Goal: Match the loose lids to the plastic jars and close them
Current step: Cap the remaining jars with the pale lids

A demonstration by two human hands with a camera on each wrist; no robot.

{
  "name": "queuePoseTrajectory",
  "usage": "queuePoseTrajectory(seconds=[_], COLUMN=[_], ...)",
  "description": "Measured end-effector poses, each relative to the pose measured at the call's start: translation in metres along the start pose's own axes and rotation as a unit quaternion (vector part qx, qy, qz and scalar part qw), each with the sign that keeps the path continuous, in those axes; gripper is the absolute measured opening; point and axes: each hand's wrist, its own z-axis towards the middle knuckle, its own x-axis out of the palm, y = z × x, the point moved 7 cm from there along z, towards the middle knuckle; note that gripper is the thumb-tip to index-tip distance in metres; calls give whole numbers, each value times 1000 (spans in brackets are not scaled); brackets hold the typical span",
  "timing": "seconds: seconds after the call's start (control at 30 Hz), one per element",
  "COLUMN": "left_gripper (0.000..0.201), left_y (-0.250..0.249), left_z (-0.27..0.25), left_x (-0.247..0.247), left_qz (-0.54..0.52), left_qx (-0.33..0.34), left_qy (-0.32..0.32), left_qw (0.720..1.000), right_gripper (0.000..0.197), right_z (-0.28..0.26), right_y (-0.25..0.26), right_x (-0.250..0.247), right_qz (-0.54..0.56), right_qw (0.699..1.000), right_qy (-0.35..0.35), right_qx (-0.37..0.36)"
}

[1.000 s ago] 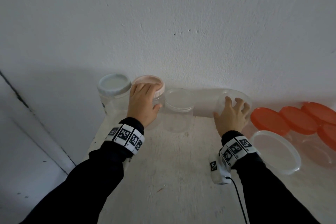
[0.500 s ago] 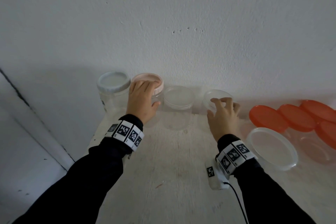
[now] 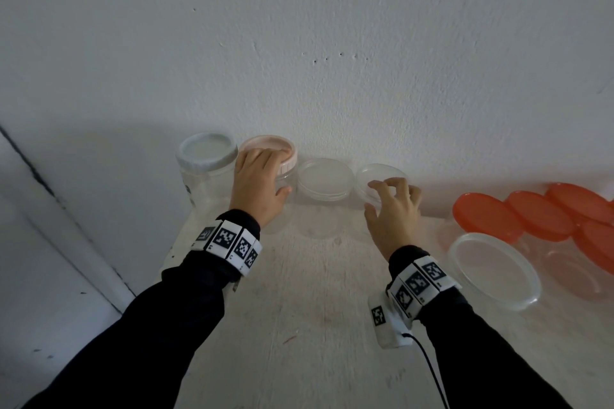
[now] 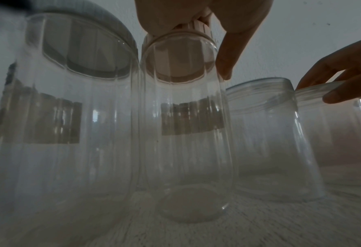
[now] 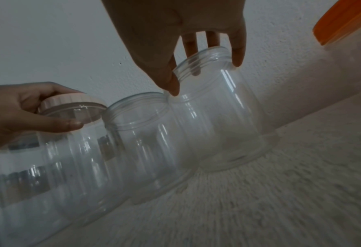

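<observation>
Four clear plastic jars stand in a row against the wall. The leftmost jar carries a white lid [image 3: 206,152]. My left hand [image 3: 259,186] grips the pink lid [image 3: 269,145] on the second jar [image 4: 186,127], thumb down its side. The third jar [image 3: 325,180] is open. My right hand [image 3: 392,209] holds the fourth, open jar [image 3: 382,174] by its threaded rim [image 5: 205,56], thumb on one side and fingers on the other, close beside the third jar [image 5: 137,133].
Several orange-lidded tubs [image 3: 481,216] stand at the right along the wall, with a wide clear lid [image 3: 491,269] in front of them. The white table [image 3: 315,325] ends at a left edge just past the white-lidded jar. The wall rises directly behind the jars.
My right hand has brought the open jar leftward from near the orange lids to beside the other open jar. The left hand has stayed on the pink lid.
</observation>
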Motion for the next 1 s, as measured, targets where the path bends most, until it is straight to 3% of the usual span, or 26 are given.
queuePoseTrajectory(seconds=[0.3,0.53,0.63,0.83,1.0], left_gripper=[56,59,58,56,52], left_y=[1,1,-1,-7,-14], left_z=[-1,0,1,3,7], left_x=[2,3,2,-6,-15], left_qz=[2,10,17,28,21], left_qx=[-19,-35,-39,-40,-42], left_qy=[16,54,69,97,132], left_qw=[1000,998,997,994,990], right_gripper=[44,42,48,64,62], right_z=[-5,-44,-64,-100,-110], right_y=[4,-8,-31,-89,-95], right_x=[-10,-54,-75,-107,-107], right_qz=[-38,-41,-70,-112,-48], right_qw=[998,995,996,988,992], right_qy=[50,-15,-20,21,69], right_qx=[-31,-88,-53,103,90])
